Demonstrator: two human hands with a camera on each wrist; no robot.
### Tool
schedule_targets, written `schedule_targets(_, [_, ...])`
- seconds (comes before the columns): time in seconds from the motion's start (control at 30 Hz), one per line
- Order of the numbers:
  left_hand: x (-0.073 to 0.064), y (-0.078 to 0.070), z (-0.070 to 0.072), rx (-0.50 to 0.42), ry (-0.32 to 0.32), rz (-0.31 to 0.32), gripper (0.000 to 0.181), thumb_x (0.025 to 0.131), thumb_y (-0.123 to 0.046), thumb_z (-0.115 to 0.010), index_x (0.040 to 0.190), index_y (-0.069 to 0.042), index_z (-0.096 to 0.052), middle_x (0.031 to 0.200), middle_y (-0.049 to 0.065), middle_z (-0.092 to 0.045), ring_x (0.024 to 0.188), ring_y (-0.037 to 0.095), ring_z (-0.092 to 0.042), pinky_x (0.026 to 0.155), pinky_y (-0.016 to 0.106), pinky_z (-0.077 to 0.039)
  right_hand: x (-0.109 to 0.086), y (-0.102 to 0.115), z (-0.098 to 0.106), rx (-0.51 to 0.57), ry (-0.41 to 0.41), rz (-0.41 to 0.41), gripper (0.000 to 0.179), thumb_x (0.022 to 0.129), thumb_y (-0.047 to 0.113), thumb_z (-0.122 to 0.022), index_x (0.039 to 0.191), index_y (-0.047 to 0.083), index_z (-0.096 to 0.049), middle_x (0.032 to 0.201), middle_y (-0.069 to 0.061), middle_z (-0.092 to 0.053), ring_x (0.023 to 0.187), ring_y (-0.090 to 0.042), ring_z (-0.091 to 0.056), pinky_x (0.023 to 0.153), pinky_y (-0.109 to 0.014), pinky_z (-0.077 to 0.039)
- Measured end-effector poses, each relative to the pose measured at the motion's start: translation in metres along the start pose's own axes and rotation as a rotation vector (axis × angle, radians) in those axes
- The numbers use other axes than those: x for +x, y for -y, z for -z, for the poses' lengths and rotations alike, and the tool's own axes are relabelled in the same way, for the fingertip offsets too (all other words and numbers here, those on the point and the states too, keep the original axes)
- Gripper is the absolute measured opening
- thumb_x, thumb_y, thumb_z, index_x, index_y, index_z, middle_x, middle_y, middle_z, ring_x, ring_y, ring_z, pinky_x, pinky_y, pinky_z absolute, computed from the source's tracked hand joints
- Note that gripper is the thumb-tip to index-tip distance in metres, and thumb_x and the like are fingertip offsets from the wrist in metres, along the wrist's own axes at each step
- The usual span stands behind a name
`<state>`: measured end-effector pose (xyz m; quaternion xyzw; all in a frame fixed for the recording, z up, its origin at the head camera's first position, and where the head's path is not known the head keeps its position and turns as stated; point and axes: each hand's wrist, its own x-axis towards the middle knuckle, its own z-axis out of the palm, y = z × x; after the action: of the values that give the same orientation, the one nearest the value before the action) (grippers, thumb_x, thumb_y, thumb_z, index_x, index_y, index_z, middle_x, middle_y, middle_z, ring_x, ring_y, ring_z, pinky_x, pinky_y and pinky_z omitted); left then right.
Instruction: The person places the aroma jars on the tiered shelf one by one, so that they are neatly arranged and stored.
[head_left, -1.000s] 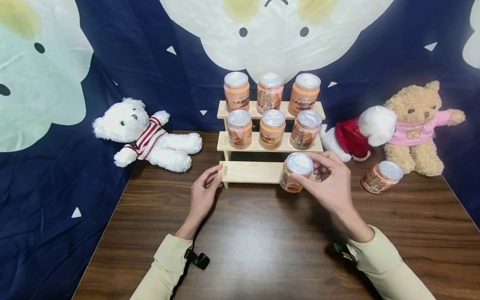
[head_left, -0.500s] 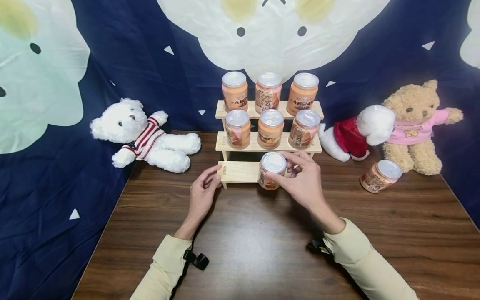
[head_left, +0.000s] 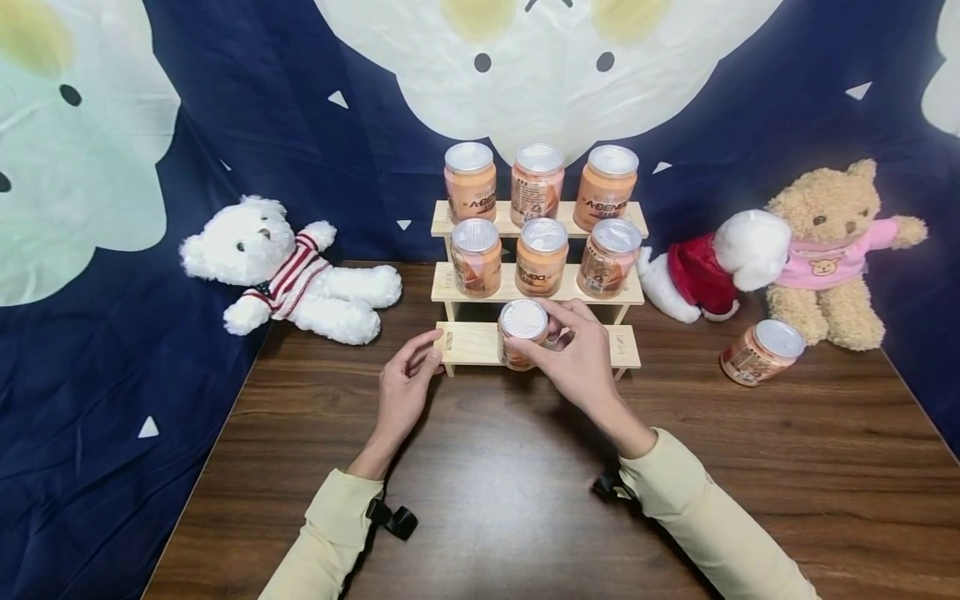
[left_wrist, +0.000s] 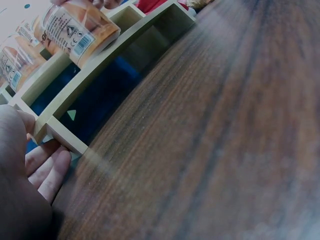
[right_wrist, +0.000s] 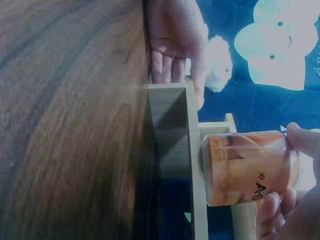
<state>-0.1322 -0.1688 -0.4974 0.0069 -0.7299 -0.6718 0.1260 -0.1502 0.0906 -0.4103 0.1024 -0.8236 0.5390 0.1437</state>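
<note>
In the head view my right hand point(head_left: 581, 354) grips an orange jar point(head_left: 522, 333) with a silvery lid, thumb in front and fingers behind. The jar stands upright at the middle of the bottom tier of a three-tier wooden display rack point(head_left: 622, 343). The right wrist view shows the jar's base point(right_wrist: 209, 172) against or very near the board; contact is hard to tell. My left hand point(head_left: 408, 379) holds the left end of that tier, its fingers point(left_wrist: 54, 172) around the end piece. Three jars stand on the middle tier point(head_left: 442, 282) and three on the top tier point(head_left: 442, 218).
Another jar point(head_left: 761, 352) leans on the table point(head_left: 495, 467) at the right, by a brown teddy bear point(head_left: 825, 242) and a white plush toy in red point(head_left: 701, 271). A white bear point(head_left: 288, 271) lies at the left. Blue patterned cloth point(head_left: 300, 100) hangs behind.
My right hand has carried the jar leftward along the bottom tier, from its right end to the middle. The left hand has stayed at the rack's left end.
</note>
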Motion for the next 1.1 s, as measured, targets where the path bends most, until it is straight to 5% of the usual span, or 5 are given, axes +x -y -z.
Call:
schedule_targets(0.57, [0.000, -0.003, 0.001, 0.009, 0.012, 0.033, 0.032, 0.110, -0.007, -0.069, 0.142, -0.004, -0.074, 0.133, 0.021, -0.077, 0.108, 0.003, -0.075, 0.093, 0.027, -0.068, 0.005, 0.000, -0.020, -0.039, -0.006, 0.115, 0.066, 0.084, 0.015, -0.100, 0.142, -0.001, -0.072, 0.095, -0.010, -0.057, 0.078, -0.035, -0.061, 0.064, -0.020, -0.049])
schedule_targets(0.9, [-0.001, 0.003, 0.000, -0.011, 0.001, -0.037, 0.029, 0.109, -0.014, -0.073, 0.137, -0.007, -0.077, 0.127, 0.018, -0.080, 0.107, 0.006, -0.077, 0.089, 0.025, -0.068, 0.005, 0.000, -0.026, -0.054, -0.027, 0.146, 0.067, 0.086, 0.012, -0.098, 0.145, -0.003, -0.070, 0.099, -0.012, -0.057, 0.080, -0.024, -0.059, 0.066, -0.020, -0.048])
schedule_targets(1.1, [0.000, 0.002, -0.001, 0.008, -0.003, -0.018, 0.030, 0.109, -0.008, -0.071, 0.138, -0.005, -0.076, 0.129, 0.020, -0.079, 0.106, 0.006, -0.077, 0.089, 0.025, -0.068, 0.006, -0.001, -0.026, -0.033, -0.034, 0.158, 0.070, 0.084, 0.011, -0.099, 0.147, -0.002, -0.069, 0.098, -0.012, -0.057, 0.078, -0.025, -0.060, 0.064, -0.023, -0.054])
